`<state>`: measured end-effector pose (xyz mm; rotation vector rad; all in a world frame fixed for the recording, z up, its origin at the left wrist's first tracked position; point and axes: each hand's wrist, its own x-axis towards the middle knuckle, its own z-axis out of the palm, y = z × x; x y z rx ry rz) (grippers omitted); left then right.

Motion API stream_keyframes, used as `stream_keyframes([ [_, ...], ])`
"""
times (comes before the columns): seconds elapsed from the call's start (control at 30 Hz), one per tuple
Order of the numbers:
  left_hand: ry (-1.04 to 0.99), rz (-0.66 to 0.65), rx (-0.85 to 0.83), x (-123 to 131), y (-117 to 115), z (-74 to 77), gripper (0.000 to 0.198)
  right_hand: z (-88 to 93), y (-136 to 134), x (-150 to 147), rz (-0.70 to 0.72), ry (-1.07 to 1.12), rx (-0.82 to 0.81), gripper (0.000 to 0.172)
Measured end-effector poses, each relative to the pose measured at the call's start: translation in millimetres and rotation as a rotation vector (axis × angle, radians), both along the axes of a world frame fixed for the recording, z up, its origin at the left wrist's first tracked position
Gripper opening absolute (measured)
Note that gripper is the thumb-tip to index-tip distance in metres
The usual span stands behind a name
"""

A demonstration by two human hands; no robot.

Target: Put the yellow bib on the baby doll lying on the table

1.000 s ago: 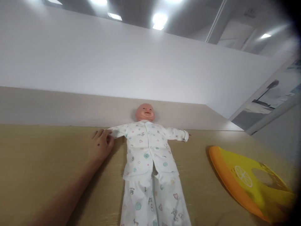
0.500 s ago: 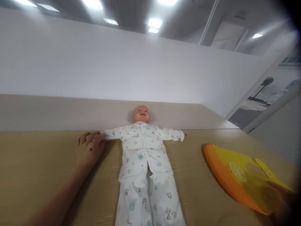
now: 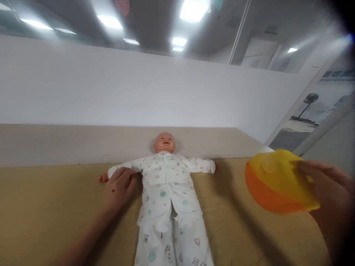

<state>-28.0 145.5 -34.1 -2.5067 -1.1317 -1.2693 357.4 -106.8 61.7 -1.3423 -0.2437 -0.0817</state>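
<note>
A baby doll (image 3: 168,184) lies on its back on the table, arms spread, dressed in a white printed jacket and trousers. My left hand (image 3: 120,186) is at the doll's sleeve (image 3: 116,169) on the left side, its bent fingers against the cloth; the fingertips are partly hidden. Beyond it the doll's small hand shows. On the right, my right hand (image 3: 324,184) grips a yellow bib (image 3: 280,177) with an orange pocket edge by its right part. The bib hangs above the table, tilted and slightly blurred.
The wooden table (image 3: 55,210) has a paler strip (image 3: 69,144) along its back. Behind it rises a white partition (image 3: 138,92). A dark fan-like object on a stand (image 3: 310,99) is visible beyond, at the right.
My right hand has lifted the bib off the table. My left hand has moved right, from the doll's hand onto its sleeve, uncovering the doll's hand. The view has tilted up slightly.
</note>
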Motion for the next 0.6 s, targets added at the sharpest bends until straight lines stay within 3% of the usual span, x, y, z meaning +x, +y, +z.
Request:
stream_keyframes([
  [0.17, -0.250, -0.015, -0.324, 41.0, -11.0, 45.9, 0.015, 37.6, 59.0, -27.0, 0.431, -0.027, 0.051, 0.027],
  [0.27, -0.385, -0.072, -0.589, 64.8, -6.7, 75.3, 0.028, 45.8, 93.2, -50.4, 0.785, 0.007, 0.103, 0.032],
  [0.37, -0.532, -0.344, -1.024, 68.7, 4.6, 95.1, 0.040, 40.8, 126.4, -68.9, 1.105, 0.051, 0.121, 0.043],
  [0.47, -0.625, -0.653, -1.349, 53.4, 13.0, 103.9, 0.047, 27.2, 155.1, -81.5, 1.257, 0.053, 0.141, 0.041],
  [0.6, -0.821, -0.696, -1.551, 30.3, 15.2, 102.8, 0.045, 9.2, 180.6, -92.3, 1.339, 0.029, 0.120, 0.043],
])
